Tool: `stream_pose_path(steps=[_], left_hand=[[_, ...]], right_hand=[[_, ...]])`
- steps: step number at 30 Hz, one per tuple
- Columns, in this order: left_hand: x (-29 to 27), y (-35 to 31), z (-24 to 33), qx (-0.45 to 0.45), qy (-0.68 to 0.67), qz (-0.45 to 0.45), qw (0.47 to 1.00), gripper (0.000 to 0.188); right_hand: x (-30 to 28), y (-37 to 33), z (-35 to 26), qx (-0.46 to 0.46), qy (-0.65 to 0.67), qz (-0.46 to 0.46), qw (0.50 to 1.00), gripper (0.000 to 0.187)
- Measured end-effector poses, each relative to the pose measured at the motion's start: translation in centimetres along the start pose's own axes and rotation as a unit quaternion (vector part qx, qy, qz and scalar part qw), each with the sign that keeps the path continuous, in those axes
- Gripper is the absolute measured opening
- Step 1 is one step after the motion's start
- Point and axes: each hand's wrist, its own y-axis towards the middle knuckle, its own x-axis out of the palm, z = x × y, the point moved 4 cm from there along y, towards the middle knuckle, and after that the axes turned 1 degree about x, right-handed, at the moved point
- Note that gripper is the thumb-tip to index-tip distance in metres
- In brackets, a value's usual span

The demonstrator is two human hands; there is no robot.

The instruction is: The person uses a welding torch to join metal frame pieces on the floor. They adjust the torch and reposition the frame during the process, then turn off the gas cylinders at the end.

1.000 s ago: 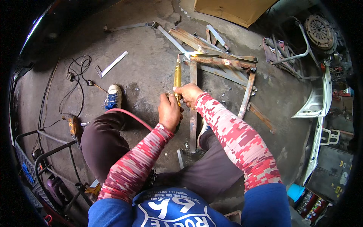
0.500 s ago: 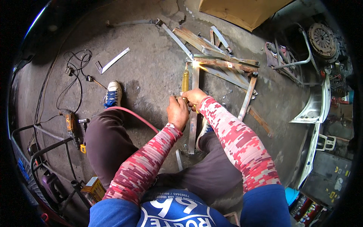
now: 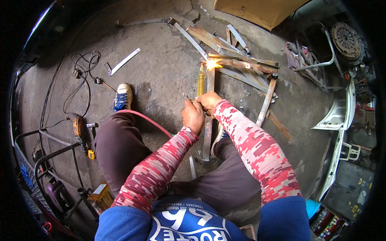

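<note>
A brass-coloured gas torch [image 3: 200,85] points away from me, with both hands closed around its rear part. My left hand [image 3: 193,116] grips the near end, and my right hand [image 3: 209,102] is wrapped close beside it; the fingers overlap and partly hide the handle. At the torch tip a bright orange flare with sparks [image 3: 214,63] burns on a corner of a metal frame. There a flat steel bar [image 3: 210,83] running towards me meets a rusty angle-iron crossbar [image 3: 253,66]. A red hose [image 3: 149,123] passes over my left leg towards my hands.
More steel bars [image 3: 207,40] lie beyond the frame. An L-shaped metal piece [image 3: 125,61], a power drill [image 3: 76,130] and black cords [image 3: 85,66] lie on the left. Nearer is a black tubular rack [image 3: 56,144]. A clutch plate [image 3: 345,42] and white panel [image 3: 337,114] are right.
The flare at the torch tip has grown larger and brighter, throwing sparks around the corner. Both hands keep their hold, and the whole view has shifted slightly.
</note>
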Motion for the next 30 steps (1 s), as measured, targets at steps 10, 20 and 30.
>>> stream_pose_path(steps=[10,20,30], left_hand=[[-0.6,-0.1,0.6,-0.009,-0.012,-0.014,1.000,0.037],[-2.3,-0.3,0.6,0.017,0.072,0.014,0.997,0.040],[-1.7,0.4,0.1,0.044,0.033,0.007,0.998,0.037]], right_hand=[[0.4,-1.0,-0.4,0.011,0.049,-0.021,0.999,0.021],[1.3,-1.3,-0.5,0.021,0.092,-0.060,0.994,0.021],[1.1,-1.6,-0.3,0.021,0.130,-0.048,0.990,0.018]])
